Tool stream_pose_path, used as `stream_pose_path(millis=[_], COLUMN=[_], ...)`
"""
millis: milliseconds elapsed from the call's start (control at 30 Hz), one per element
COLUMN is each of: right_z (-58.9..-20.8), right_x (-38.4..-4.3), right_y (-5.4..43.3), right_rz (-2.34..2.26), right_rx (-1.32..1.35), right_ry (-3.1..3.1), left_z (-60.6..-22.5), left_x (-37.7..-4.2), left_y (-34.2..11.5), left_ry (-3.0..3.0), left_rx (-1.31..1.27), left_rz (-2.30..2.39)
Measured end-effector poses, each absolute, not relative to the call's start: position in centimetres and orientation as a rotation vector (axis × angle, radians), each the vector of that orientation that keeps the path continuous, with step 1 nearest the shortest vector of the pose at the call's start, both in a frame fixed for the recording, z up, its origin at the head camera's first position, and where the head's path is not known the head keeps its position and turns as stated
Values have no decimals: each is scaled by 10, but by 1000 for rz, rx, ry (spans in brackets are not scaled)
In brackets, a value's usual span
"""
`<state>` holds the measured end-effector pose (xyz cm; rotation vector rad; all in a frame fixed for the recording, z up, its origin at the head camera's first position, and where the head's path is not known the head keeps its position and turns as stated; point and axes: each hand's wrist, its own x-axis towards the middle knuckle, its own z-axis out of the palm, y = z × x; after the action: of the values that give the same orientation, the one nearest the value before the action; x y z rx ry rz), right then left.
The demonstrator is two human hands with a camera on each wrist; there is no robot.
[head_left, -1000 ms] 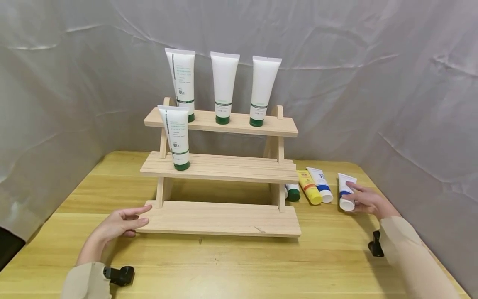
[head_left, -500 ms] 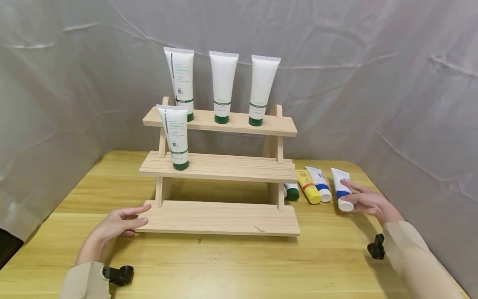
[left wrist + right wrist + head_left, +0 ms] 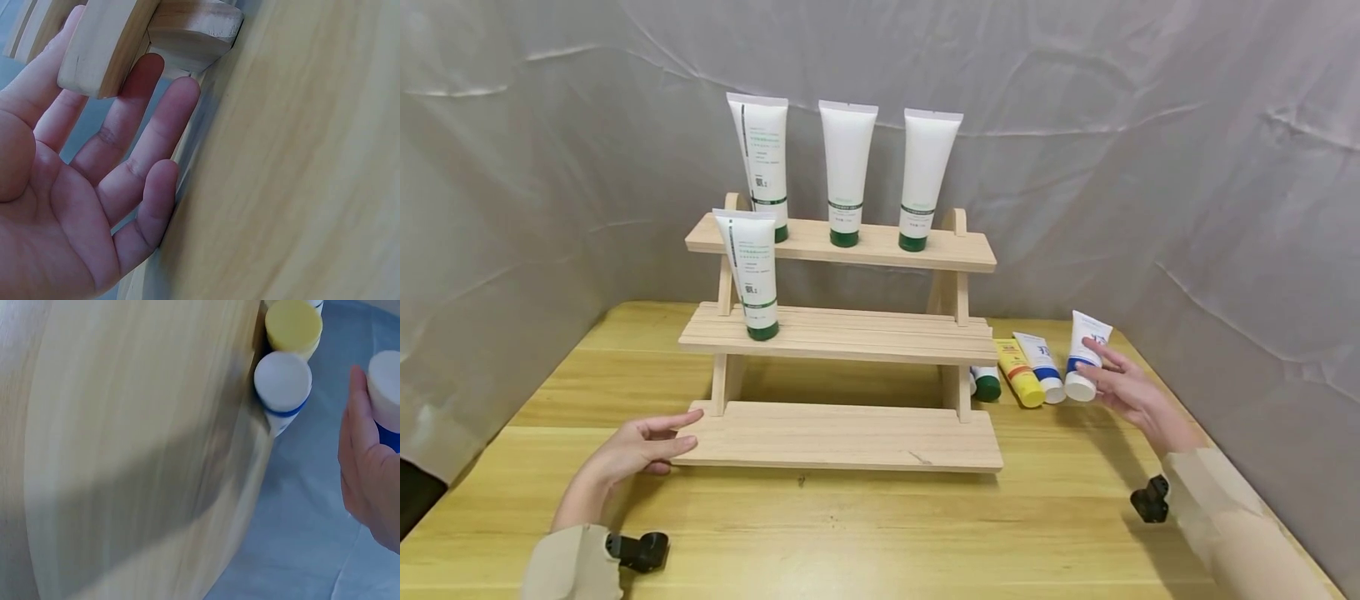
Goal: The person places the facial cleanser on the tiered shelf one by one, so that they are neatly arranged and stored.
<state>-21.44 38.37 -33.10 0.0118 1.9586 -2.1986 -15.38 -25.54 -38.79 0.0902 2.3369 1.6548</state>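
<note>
My right hand (image 3: 1133,398) holds a white squeeze tube (image 3: 1086,327) with a blue band and white cap, tilted cap toward me, at the table's right side. In the right wrist view its cap (image 3: 387,387) shows beside the fingers. My left hand (image 3: 628,450) rests at the left end of the bottom shelf (image 3: 842,437) of a three-tier wooden stand. The left wrist view shows the board's end (image 3: 103,56) between loosely extended fingers (image 3: 147,134). Three white tubes with green caps, among them one tube (image 3: 847,167), stand on the top shelf; another (image 3: 756,262) stands on the middle shelf's left.
Right of the stand lie a yellow tube (image 3: 1019,375), a white tube with a blue band (image 3: 1040,362) and a green-capped tube (image 3: 987,385) partly hidden by the stand. Grey cloth (image 3: 1075,167) hangs around the wooden table (image 3: 820,542).
My right hand has moved the white and blue tube up and slightly left, toward the yellow and white tubes lying there. The left hand has stayed at the bottom shelf's end.
</note>
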Motion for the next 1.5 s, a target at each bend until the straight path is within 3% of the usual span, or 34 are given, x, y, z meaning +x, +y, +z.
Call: stream_pose_path(millis=[767, 1067, 1500], right_z=[-300, -288, -283], right_x=[-199, -198, -199], right_y=[316, 288, 251], right_rz=[-2626, -2565, -2476], right_rx=[-195, -155, -379], right_ry=[1844, 2014, 2246], left_z=[-388, -389, -389], left_x=[-153, -154, -154], left_y=[-256, -257, -256], left_ry=[2334, 2331, 2318], left_rx=[90, 91, 85], left_rz=[1661, 1667, 1673])
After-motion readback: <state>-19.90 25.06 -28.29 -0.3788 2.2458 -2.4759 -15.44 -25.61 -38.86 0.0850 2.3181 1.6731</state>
